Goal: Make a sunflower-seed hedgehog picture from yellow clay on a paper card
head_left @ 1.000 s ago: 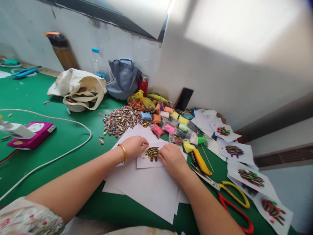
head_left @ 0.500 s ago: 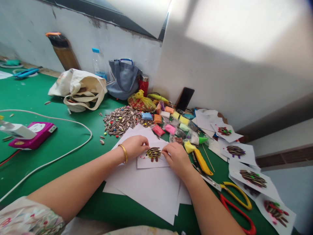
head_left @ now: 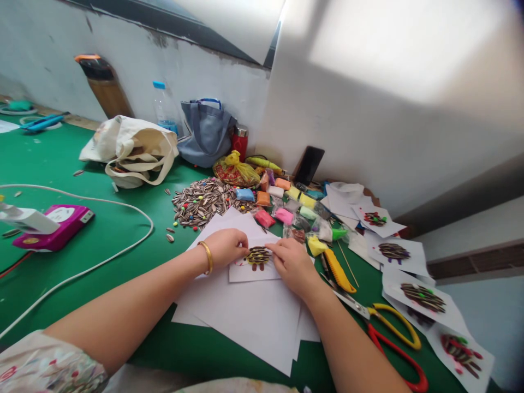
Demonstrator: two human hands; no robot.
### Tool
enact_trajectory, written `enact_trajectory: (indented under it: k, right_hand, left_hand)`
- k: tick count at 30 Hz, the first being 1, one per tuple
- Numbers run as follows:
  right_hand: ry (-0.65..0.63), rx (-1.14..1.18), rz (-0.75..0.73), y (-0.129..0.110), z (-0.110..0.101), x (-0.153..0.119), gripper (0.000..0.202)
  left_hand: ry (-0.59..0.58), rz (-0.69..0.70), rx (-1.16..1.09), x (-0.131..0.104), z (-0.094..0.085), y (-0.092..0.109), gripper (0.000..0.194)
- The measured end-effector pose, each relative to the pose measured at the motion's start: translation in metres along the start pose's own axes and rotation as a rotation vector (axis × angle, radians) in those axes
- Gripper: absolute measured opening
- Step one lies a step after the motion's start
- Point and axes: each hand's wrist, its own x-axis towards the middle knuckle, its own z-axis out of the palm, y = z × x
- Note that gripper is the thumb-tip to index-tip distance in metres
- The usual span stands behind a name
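Observation:
A small white card point(head_left: 245, 274) lies on several larger white sheets point(head_left: 245, 322). On it is a hedgehog figure point(head_left: 258, 255) of dark seeds over yellow, with brown feet. My left hand point(head_left: 227, 246), with a gold bangle at the wrist, is at the figure's left side; its fingers are closed in a pinch, and anything between the tips is too small to make out. My right hand point(head_left: 291, 263) rests at the card's right side, its index finger stretched to the figure's upper right edge.
Striped seeds point(head_left: 204, 202) and bagged coloured clay point(head_left: 284, 215) lie beyond the sheets. To the right are a yellow cutter point(head_left: 339, 271), scissors point(head_left: 368, 312) and finished seed cards point(head_left: 423, 297). A white cable point(head_left: 123, 252) curves at the left; bags point(head_left: 207, 131) stand behind.
My right index finger has stretched out and shifted slightly up and left, onto the figure's upper right edge. My left hand has barely moved.

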Motion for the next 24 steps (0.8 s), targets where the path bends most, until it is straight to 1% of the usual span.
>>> enact_trajectory:
  k: [3, 6, 9, 12, 20, 24]
  right_hand:
    - [0.010, 0.005, 0.008, -0.0003, -0.0009, 0.0006, 0.031]
    - [0.021, 0.010, 0.050, -0.0005, -0.0035, 0.0010, 0.018]
    - [-0.007, 0.012, 0.054, -0.0003, -0.0051, 0.0006, 0.006]
    - [-0.032, 0.003, 0.038, -0.0003, -0.0042, 0.0005, 0.005]
    - [-0.047, -0.053, 0.026, -0.0005, -0.0008, 0.0040, 0.007]
    - [-0.060, -0.028, 0.033, 0.0011, -0.0030, 0.0033, 0.006]
  left_hand:
    - [-0.001, 0.000, 0.001, 0.0003, 0.0001, -0.0004, 0.018]
    - [-0.008, 0.005, 0.002, 0.0009, 0.0000, -0.0008, 0.018]
    - [-0.017, 0.002, 0.003, 0.0013, -0.0002, -0.0013, 0.018]
    - [-0.021, -0.003, 0.007, 0.0011, 0.0000, -0.0018, 0.018]
    - [-0.012, 0.000, 0.006, 0.0002, -0.0003, -0.0008, 0.018]
    - [-0.006, -0.005, -0.037, 0.0010, -0.0015, -0.0026, 0.019]
